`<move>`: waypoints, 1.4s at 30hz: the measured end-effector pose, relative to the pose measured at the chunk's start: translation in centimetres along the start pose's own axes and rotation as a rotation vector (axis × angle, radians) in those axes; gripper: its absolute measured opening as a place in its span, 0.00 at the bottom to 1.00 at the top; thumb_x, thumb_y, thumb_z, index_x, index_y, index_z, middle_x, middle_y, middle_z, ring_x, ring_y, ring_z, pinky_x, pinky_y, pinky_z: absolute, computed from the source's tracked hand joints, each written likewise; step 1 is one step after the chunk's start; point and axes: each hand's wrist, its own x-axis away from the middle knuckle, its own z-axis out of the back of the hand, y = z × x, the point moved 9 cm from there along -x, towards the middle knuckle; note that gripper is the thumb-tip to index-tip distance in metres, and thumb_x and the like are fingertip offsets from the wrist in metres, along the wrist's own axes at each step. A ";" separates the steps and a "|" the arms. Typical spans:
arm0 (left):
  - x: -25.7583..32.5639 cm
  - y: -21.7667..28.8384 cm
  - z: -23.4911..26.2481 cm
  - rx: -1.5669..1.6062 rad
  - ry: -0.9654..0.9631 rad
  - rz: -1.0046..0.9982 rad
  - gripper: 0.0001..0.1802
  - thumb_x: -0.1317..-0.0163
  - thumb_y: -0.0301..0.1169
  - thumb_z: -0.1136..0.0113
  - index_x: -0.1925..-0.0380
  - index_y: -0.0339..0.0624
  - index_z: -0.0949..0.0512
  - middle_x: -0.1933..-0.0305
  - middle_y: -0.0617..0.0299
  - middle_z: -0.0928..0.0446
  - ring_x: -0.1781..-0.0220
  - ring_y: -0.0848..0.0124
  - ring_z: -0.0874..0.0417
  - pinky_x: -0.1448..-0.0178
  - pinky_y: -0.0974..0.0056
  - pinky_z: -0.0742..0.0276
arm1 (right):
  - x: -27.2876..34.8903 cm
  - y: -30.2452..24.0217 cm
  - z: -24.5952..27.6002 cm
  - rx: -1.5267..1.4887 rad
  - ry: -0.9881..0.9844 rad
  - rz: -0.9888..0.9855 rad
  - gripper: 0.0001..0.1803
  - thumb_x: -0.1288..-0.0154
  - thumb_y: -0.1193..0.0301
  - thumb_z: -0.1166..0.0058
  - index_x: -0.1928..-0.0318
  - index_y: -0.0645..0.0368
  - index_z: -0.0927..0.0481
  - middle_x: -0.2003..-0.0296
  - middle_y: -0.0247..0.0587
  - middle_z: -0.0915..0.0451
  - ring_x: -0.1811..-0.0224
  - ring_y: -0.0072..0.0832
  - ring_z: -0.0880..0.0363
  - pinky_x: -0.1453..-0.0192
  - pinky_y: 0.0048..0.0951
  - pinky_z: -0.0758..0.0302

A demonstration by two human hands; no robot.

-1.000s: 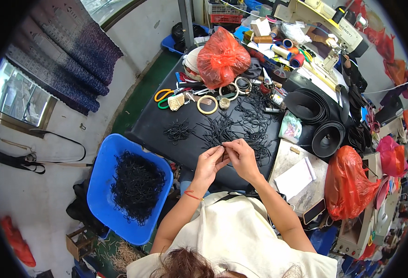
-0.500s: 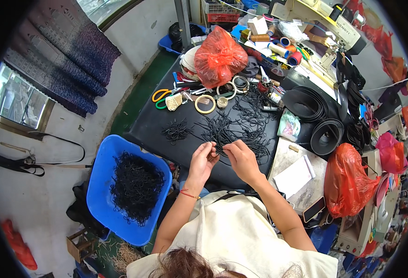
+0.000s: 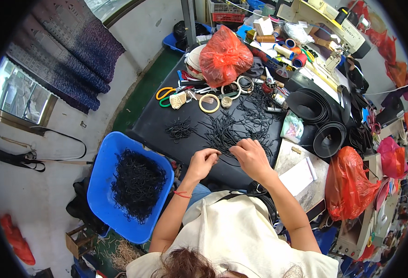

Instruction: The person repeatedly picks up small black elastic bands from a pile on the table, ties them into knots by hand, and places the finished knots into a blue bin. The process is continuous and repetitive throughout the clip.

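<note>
A loose heap of thin black cords (image 3: pixel 222 132) lies on the black tabletop (image 3: pixel 155 118), its long axis running away from the person and slightly rightward. The right hand (image 3: pixel 252 160) is nearer, bunched fingertips at the heap's near edge; whether they clamp a strand I cannot tell. The left hand (image 3: pixel 201 164) sits just off the heap's near-left corner, thumb and forefinger together; anything between them is too small to make out. The heap therefore lies straight ahead of the right fingertips, ahead and rightward of the left. Left of the heap is a small black cord pile (image 3: pixel 180 129); farther left, a blue plastic tub (image 3: pixel 97 185); beyond it, a cream tape ring (image 3: pixel 209 111).
</note>
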 end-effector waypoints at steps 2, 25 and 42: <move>0.4 1.2 -0.8 -0.114 -0.067 -0.075 0.10 0.37 0.26 0.48 0.61 0.30 0.23 0.69 0.62 0.22 0.67 0.77 0.23 0.61 0.74 0.26 | -1.2 -0.9 0.6 -0.029 -0.043 0.075 0.05 0.51 0.76 0.47 0.70 0.54 0.22 0.74 0.36 0.28 0.67 0.32 0.30 0.62 0.31 0.35; 0.5 0.7 -0.1 0.658 0.148 -0.036 0.13 0.37 0.23 0.50 0.53 0.29 0.28 0.58 0.58 0.24 0.60 0.74 0.22 0.55 0.72 0.22 | 2.2 2.7 -4.8 -1.066 0.141 -0.550 0.08 0.39 0.70 0.46 0.66 0.65 0.23 0.73 0.35 0.21 0.72 0.18 0.24 0.66 0.21 0.27; 1.6 3.2 0.5 0.197 0.248 -0.216 0.16 0.45 0.19 0.42 0.58 0.35 0.34 0.68 0.62 0.26 0.67 0.78 0.24 0.61 0.75 0.26 | 1.5 3.5 -4.5 -0.636 0.140 -0.364 0.12 0.45 0.64 0.42 0.65 0.59 0.20 0.74 0.38 0.24 0.67 0.32 0.26 0.62 0.31 0.29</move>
